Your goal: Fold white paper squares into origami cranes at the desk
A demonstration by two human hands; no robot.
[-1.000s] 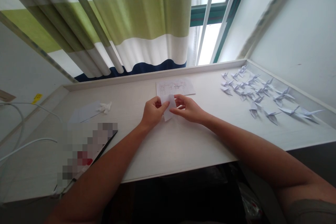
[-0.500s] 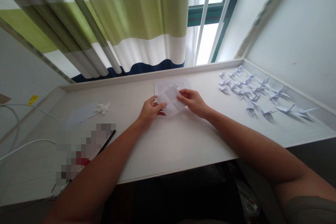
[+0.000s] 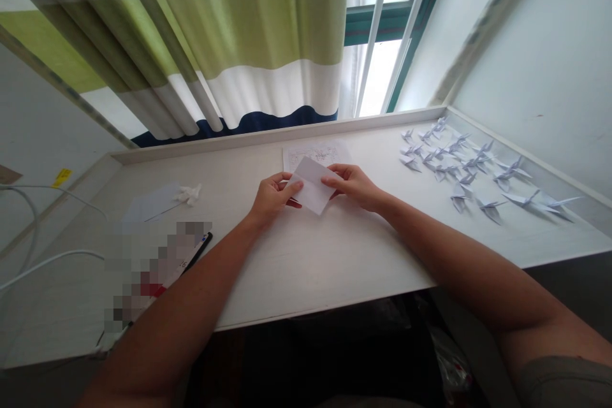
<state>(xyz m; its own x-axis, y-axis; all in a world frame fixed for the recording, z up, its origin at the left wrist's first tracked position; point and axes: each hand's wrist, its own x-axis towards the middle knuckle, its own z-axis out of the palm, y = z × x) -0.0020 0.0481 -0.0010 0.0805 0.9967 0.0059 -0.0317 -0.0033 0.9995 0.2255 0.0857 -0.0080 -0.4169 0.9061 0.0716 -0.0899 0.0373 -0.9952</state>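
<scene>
One small white square of paper [image 3: 313,187] is in the middle, nipped at its sides by the left hand [image 3: 271,196] and the right hand [image 3: 356,186]. Both thumbs lie on top, and the other fingers tuck behind, maybe so the thin paper stays flat and cannot slip. It is turned so it looks like a diamond, and it hides a bit of the printed sheet [image 3: 310,154] behind it. It seems to be up off the white desk [image 3: 306,268], which may give the fingers room.

Far to the right sit lots of folded paper cranes [image 3: 478,161]. They are white and stiff, with sharp points and thin wings. Perhaps they are over there so no arm bumps them.

On the left are some flat, smooth sheets [image 3: 150,203], and touching them is a crumpled white wad [image 3: 190,195], soft and lumpy. I cannot tell if it is tissue. Past the desk hangs a striped curtain [image 3: 253,29] in green, white and dark blue, with long wavy folds.
</scene>
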